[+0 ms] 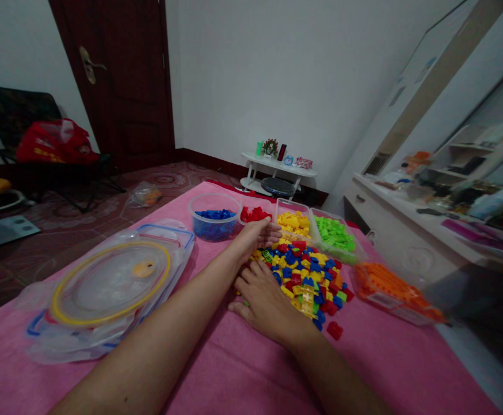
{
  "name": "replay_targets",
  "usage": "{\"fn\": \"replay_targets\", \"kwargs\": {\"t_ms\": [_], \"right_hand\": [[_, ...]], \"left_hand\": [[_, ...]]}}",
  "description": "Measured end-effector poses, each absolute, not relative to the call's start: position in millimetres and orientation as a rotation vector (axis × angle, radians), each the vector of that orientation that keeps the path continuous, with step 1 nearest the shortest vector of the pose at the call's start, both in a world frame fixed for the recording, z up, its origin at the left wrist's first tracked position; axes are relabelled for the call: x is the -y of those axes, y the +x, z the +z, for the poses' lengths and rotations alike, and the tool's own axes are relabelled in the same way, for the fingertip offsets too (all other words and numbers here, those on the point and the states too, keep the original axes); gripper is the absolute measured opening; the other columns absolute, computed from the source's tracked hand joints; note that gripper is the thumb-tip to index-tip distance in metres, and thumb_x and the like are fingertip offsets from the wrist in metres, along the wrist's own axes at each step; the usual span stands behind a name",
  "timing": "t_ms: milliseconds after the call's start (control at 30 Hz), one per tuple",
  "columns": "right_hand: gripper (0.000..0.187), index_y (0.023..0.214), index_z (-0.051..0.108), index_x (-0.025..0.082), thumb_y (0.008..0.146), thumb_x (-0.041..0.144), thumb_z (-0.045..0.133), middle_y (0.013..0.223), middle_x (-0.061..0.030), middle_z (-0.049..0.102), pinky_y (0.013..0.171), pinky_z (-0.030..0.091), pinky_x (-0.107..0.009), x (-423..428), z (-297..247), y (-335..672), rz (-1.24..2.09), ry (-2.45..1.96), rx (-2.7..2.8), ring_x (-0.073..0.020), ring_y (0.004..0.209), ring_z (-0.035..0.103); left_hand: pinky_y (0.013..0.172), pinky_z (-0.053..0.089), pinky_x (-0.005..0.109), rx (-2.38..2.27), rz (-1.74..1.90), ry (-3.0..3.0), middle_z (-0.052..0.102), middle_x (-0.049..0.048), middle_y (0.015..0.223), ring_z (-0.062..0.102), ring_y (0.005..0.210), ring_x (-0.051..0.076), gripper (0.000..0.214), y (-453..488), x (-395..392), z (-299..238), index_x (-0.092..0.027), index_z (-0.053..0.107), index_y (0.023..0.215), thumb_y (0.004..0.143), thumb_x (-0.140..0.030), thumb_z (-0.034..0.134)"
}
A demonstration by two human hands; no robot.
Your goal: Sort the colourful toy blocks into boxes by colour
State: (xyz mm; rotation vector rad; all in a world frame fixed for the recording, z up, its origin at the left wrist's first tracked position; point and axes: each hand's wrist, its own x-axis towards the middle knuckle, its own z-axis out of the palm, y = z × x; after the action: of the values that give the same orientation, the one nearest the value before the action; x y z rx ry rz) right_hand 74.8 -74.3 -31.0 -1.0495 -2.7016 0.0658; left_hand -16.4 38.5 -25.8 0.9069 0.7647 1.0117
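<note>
Mixed brick pile [297,262] on pink-covered worktop [225,369], 1 red brick [334,330] loose nearby. R hand [262,294] spread palm-down at L edge; L hand [261,233] just beyond, grip can't tell. Prob. best: light fingertips, low wrists, so pcs don't scatter.

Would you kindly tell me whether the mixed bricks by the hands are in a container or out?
Out: the mixed bricks lie heaped loose on the pink cloth, with no container walls around them.
</note>
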Motion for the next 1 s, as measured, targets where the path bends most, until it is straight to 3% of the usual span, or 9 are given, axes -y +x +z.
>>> {"fn": "replay_targets", "kwargs": {"t_ms": [167, 300, 367, 467, 567, 700, 833, 1000], "right_hand": [[0.009, 0.086, 0.062, 0.018, 0.083, 0.024, 0.055, 0.092, -0.0051, 0.061, 0.088, 0.035, -0.034, 69, -16, 88, -0.050, -1.189, 2.689, -0.0190, 0.093, 0.050], [0.017, 0.070, 0.063, 0.018, 0.083, 0.019, 0.051, 0.079, -0.0054, 0.061, 0.077, 0.036, -0.032, 68, 1, 103, -0.136, -1.446, 2.654, -0.0180, 0.079, 0.052], [0.015, 0.075, 0.064, 0.018, 0.082, 0.019, 0.051, 0.083, -0.0058, 0.062, 0.078, 0.037, -0.032, 68, 2, 105, -0.143, -1.470, 2.621, -0.0190, 0.084, 0.053], [0.023, 0.099, 0.065, 0.020, 0.082, 0.018, 0.049, 0.109, -0.0071, 0.061, 0.087, 0.036, -0.034, 62, -8, 103, -0.146, -1.416, 2.570, -0.0213, 0.102, 0.051], [0.041, 0.123, 0.054, 0.019, 0.084, 0.012, 0.043, 0.133, -0.0083, 0.049, 0.098, 0.030, -0.037, 50, -24, 104, -0.184, -1.433, 2.520, -0.0228, 0.120, 0.041], [0.045, 0.124, 0.054, 0.018, 0.083, 0.008, 0.042, 0.128, -0.0085, 0.054, 0.100, 0.027, -0.039, 38, -31, 111, -0.141, -1.502, 2.556, -0.0226, 0.118, 0.042], [0.030, 0.106, 0.064, 0.019, 0.081, 0.012, 0.050, 0.104, -0.0078, 0.063, 0.093, 0.030, -0.037, 38, -25, 117, -0.116, -1.461, 2.607, -0.0217, 0.103, 0.048], [0.026, 0.104, 0.064, 0.020, 0.079, 0.021, 0.058, 0.097, -0.0066, 0.063, 0.089, 0.031, -0.037, 41, -23, 117, -0.155, -1.423, 2.607, -0.0229, 0.098, 0.046]], "left_hand": [[0.059, 0.045, 0.018, -0.829, 1.018, 0.979, 0.070, 0.0121, 0.088, 0.061, 0.061, 0.009, 0.037, -21, -34, -16, -0.009, 0.066, 0.090, 0.088, -0.039, 0.044], [0.059, 0.045, 0.018, -0.916, 1.060, 1.018, 0.069, 0.0124, 0.090, 0.061, 0.063, 0.009, 0.038, -25, -33, -10, -0.009, 0.065, 0.094, 0.089, -0.038, 0.042], [0.060, 0.045, 0.019, -1.007, 1.071, 1.105, 0.069, 0.0120, 0.091, 0.061, 0.064, 0.009, 0.038, -28, -33, -8, -0.010, 0.065, 0.096, 0.089, -0.036, 0.039], [0.063, 0.046, 0.022, -1.304, 0.994, 1.505, 0.069, 0.0116, 0.089, 0.063, 0.070, 0.013, 0.034, -34, -32, -5, -0.011, 0.067, 0.091, 0.086, -0.031, 0.041], [0.072, 0.047, 0.028, -1.733, 0.660, 1.997, 0.069, 0.0128, 0.088, 0.064, 0.082, 0.020, 0.020, -43, -27, 2, -0.014, 0.070, 0.080, 0.077, -0.025, 0.053], [0.078, 0.048, 0.032, -1.883, 0.215, 2.172, 0.070, 0.0109, 0.085, 0.064, 0.089, 0.025, 0.018, -51, -21, 4, -0.019, 0.071, 0.074, 0.057, -0.013, 0.071], [0.073, 0.050, 0.033, -1.654, 0.277, 2.171, 0.064, 0.0074, 0.062, 0.064, 0.077, 0.026, 0.028, -54, -26, -11, -0.019, 0.062, 0.050, 0.034, 0.001, 0.075], [0.061, 0.049, 0.028, -1.321, 0.500, 2.097, 0.046, -0.0020, 0.037, 0.055, 0.054, 0.019, 0.036, -55, -41, -36, -0.020, 0.051, 0.036, 0.024, 0.009, 0.070]]}}
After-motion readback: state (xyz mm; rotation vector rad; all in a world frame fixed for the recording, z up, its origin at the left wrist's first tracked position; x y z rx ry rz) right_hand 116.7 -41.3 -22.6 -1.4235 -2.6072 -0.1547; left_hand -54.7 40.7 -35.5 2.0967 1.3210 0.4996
